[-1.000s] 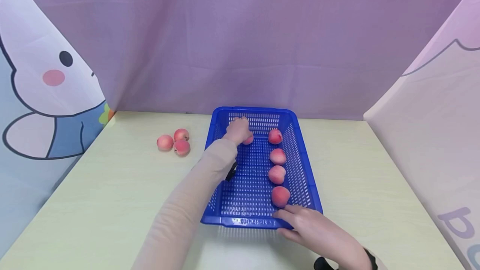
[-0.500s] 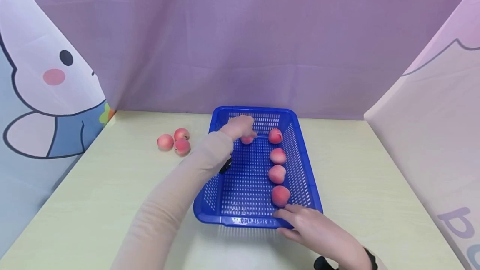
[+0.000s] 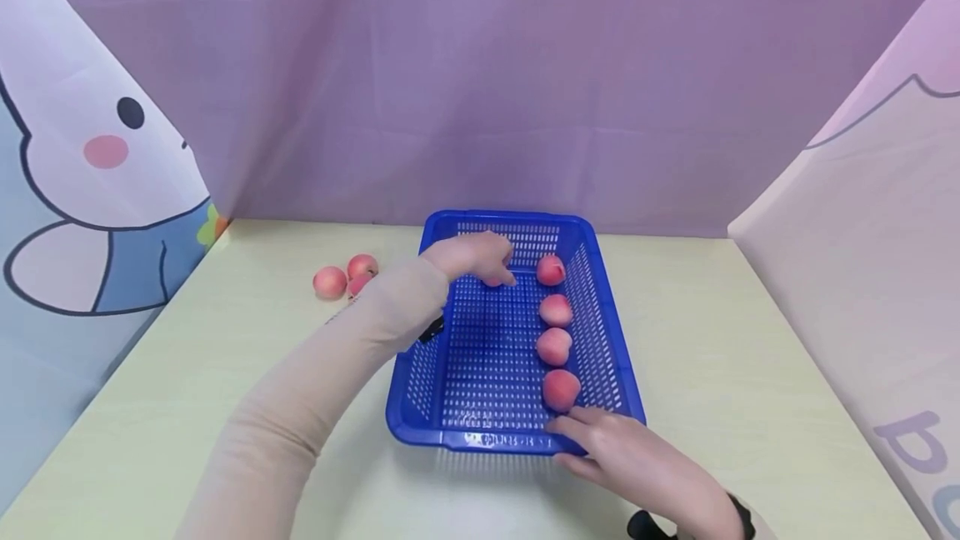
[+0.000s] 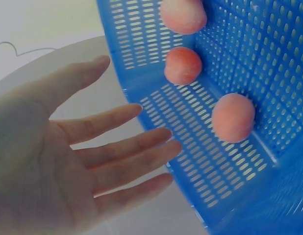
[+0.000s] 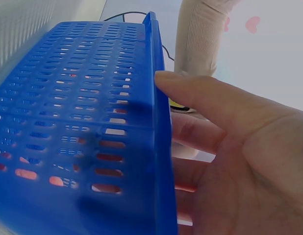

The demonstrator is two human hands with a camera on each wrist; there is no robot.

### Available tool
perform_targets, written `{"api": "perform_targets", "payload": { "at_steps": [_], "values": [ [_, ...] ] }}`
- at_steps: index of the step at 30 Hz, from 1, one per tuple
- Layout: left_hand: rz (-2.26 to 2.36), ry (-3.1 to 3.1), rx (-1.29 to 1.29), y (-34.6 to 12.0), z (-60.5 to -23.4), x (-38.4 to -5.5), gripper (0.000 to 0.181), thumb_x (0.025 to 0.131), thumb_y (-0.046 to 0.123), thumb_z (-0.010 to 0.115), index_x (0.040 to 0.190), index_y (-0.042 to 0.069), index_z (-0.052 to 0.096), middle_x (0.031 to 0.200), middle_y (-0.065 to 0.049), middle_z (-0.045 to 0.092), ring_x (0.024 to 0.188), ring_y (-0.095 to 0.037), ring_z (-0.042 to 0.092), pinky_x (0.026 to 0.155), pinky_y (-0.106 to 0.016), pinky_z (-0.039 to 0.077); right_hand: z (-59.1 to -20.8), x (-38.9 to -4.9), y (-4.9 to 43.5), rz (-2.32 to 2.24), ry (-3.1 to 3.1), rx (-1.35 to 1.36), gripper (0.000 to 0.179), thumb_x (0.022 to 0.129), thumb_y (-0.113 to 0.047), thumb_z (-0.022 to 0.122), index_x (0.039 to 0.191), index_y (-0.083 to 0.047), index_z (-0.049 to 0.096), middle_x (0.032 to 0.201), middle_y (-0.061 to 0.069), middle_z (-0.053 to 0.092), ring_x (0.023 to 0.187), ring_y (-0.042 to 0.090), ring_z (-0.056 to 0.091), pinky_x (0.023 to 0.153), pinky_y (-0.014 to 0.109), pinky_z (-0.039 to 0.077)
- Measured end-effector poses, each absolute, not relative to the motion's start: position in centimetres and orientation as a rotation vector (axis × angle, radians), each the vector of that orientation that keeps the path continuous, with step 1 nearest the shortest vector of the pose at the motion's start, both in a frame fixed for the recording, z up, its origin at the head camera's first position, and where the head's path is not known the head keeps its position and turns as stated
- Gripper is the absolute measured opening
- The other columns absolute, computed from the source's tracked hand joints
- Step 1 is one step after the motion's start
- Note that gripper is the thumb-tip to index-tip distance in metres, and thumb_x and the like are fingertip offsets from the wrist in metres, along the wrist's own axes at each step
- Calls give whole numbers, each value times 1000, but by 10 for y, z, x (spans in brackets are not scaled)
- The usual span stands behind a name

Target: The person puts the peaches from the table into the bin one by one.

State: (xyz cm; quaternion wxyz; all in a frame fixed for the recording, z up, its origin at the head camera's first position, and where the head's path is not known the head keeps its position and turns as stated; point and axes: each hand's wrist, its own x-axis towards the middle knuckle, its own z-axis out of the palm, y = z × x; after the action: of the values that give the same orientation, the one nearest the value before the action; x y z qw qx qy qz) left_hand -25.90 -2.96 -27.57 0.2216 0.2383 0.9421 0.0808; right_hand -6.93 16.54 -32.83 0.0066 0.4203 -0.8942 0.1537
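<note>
A blue perforated plastic basket (image 3: 517,442) sits on the table, with a column of peaches (image 3: 555,347) along its right side. My left hand (image 3: 476,258) hovers over the basket's far left corner, just above another peach (image 3: 493,281) that it mostly covers. Its fingers (image 4: 127,147) are spread and relaxed in the left wrist view, with nothing between them. At the near right corner, my right hand (image 3: 611,450) grips the basket's rim (image 5: 164,122). The right wrist view shows the thumb on the outer wall side and the other fingers beyond the rim.
Left of the basket, three peaches (image 3: 330,282) lie grouped on the pale table (image 3: 720,340), one partly covered by the left sleeve (image 3: 352,348). A purple cloth (image 3: 480,90) stands behind the table, with printed panels at both sides.
My left hand has let go of the peach in the far left corner. Its fingers have opened and the forearm has swung left and down. The right hand stays on the rim.
</note>
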Motion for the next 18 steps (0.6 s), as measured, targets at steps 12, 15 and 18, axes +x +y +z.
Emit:
{"api": "perform_targets", "payload": {
  "at_steps": [12,15,18],
  "values": [
    [235,2596,785,-53,-254,-234,37,84,33,57,109,6,55,92,-4,57,83,-16,52,77,-29,44,-328,-69,166,486,-2817,1316,28,87,-32,52,101,-10,62,86,-5,58,77,7,56,66,23,49],
    [232,2616,820,-64,-249,-228,43,84,34,57,115,5,53,106,-6,58,96,-19,53,84,-32,44,-328,-69,166,487,-2819,1315,27,87,-32,52,102,-10,62,86,-5,58,77,6,56,66,23,49],
    [251,2630,858,-76,-244,-223,45,85,33,57,117,2,53,115,-11,56,104,-22,52,89,-35,42,-327,-68,167,486,-2828,1310,27,87,-32,53,102,-11,61,86,-5,58,77,6,56,66,23,49]
  ]
}}
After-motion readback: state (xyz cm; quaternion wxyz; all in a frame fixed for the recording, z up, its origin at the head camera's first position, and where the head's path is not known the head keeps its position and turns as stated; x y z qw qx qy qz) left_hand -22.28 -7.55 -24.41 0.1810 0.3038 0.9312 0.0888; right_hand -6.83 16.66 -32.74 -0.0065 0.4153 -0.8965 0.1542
